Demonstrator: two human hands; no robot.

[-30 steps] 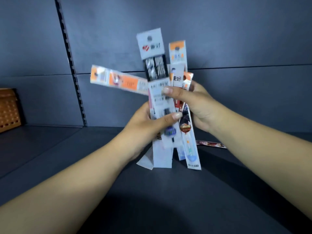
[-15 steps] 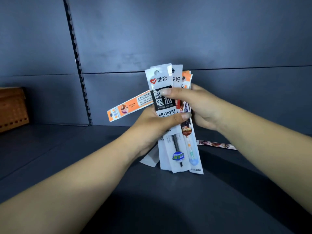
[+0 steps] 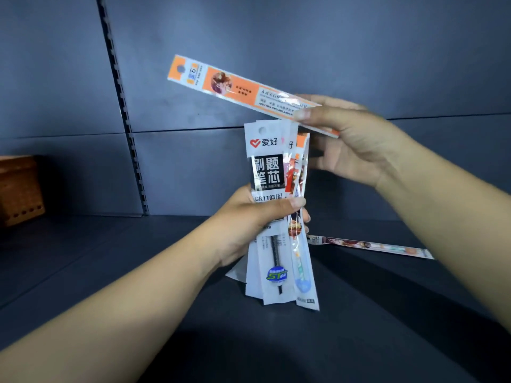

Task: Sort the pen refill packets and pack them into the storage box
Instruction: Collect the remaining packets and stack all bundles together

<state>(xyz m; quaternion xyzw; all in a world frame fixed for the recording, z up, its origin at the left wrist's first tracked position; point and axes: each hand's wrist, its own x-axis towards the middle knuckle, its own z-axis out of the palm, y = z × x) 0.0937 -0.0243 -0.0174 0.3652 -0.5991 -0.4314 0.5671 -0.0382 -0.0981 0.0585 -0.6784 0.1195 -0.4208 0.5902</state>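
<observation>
Refill packets (image 3: 272,214) bunched upright, clasped in left hand (image 3: 249,225) above dark shelf (image 3: 166,313). Orange packet (image 3: 237,89) pinched in right hand (image 3: 351,142), tilted, above bunch. Another packet (image 3: 370,246) flat on shelf behind.

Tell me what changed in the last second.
The right hand pulled the orange packet out of the bundle and raised it above, pinched at one end. The left hand still grips the upright bundle; one packet still lies on the shelf.
</observation>
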